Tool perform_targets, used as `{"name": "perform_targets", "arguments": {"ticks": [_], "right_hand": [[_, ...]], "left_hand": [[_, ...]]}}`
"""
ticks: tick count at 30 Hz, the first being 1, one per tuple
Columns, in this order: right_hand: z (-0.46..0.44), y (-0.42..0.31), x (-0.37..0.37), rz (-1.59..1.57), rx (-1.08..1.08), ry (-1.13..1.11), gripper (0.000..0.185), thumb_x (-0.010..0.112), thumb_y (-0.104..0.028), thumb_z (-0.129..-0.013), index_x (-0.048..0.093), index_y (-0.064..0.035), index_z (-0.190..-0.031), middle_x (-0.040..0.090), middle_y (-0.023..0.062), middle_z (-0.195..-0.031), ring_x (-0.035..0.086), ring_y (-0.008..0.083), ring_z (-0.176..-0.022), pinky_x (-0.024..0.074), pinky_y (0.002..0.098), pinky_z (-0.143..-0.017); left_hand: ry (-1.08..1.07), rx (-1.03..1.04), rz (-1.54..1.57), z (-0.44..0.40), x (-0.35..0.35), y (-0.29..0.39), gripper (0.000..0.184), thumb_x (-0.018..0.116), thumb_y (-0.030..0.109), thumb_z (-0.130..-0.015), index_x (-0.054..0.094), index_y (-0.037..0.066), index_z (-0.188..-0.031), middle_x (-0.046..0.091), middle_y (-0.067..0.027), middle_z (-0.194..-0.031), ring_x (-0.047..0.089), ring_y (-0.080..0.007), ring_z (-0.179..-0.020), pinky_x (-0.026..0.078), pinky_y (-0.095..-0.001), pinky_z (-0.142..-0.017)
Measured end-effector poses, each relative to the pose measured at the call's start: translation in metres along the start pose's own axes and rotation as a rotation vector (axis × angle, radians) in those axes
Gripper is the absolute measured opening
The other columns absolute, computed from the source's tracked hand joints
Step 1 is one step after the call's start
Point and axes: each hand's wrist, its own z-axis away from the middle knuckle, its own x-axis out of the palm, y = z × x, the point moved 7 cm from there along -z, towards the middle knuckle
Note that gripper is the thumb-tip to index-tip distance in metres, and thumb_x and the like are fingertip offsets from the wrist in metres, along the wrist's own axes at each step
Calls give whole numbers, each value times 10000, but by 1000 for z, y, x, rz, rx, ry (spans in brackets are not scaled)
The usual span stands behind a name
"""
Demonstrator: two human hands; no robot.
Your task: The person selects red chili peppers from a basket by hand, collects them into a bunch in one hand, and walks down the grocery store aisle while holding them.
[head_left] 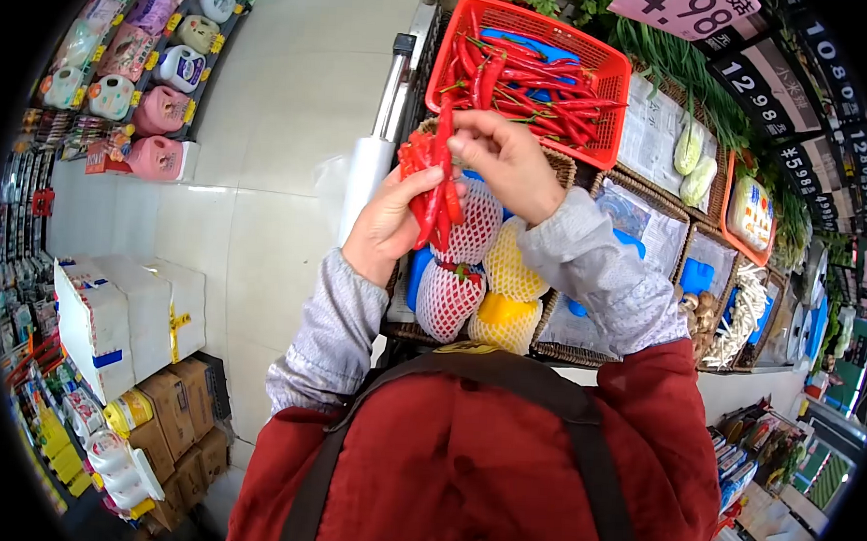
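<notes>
My left hand is closed around a bunch of red chili peppers, its thumb lying across them. My right hand is bent in from the other side, with thumb and fingertips pinched at the upper part of a long red chili pepper in that bunch. Just beyond my hands stands a red plastic basket heaped with more long red chili peppers. Below them, peppers in white foam nets and yellow ones in pale nets sit in a wicker basket, partly hidden by my forearms.
Newspaper-lined wicker baskets run to the right, holding cabbages and white mushrooms. Price signs hang above. A metal rail edges the stand on the left. Across the tiled floor are white foam boxes and shelves of bottles.
</notes>
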Motion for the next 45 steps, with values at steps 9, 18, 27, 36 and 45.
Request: {"name": "perform_targets", "arguments": {"ticks": [9, 18, 27, 36, 45], "right_hand": [[3, -5, -87, 1208, -318, 294, 238, 638, -194, -724, 621, -76, -930, 586, 121, -882, 550, 294, -859, 443, 383, -770], [-34, 31, -143, 1565, -240, 86, 372, 680, -305, -707, 585, -116, -1014, 548, 82, -950, 519, 269, -940, 421, 374, -800], [-45, 28, -147, 1627, -304, 196, 293, 632, -311, -731, 594, -115, -945, 573, 73, -888, 555, 259, -885, 441, 384, -732], [-40, 8, -132, 1760, -156, 325, 436, 627, -298, -753, 520, -103, -1129, 578, 90, -1030, 555, 246, -939, 425, 387, -789], [-17, 6, 0, 98, 99, -227, 291, 458, -244, -904, 576, -11, -1033, 615, 63, -915, 575, 125, -835, 461, 256, -741]], "left_hand": [[10, 65, 148, 17, -21, 14, 416, 581, 136, -820, 427, 3, -1183, 560, -113, -995, 579, -223, -890, 498, -375, -805], [-43, 129, 76, 18, -4, 39, 422, 566, 133, -816, 408, 6, -1187, 543, -125, -1024, 562, -225, -906, 481, -387, -824], [-311, 125, 192, 30, 8, 72, 607, 618, 177, -774, 303, 35, -1274, 448, -65, -973, 493, -176, -843, 451, -355, -796], [-377, 97, 289, 41, 9, 70, 670, 668, 176, -714, 306, 60, -1265, 440, -39, -875, 468, -145, -730, 421, -311, -664], [-555, 126, 336, 45, 35, 67, 627, 686, 162, -703, 365, 44, -1229, 444, -29, -806, 485, -140, -636, 426, -308, -592]]}}
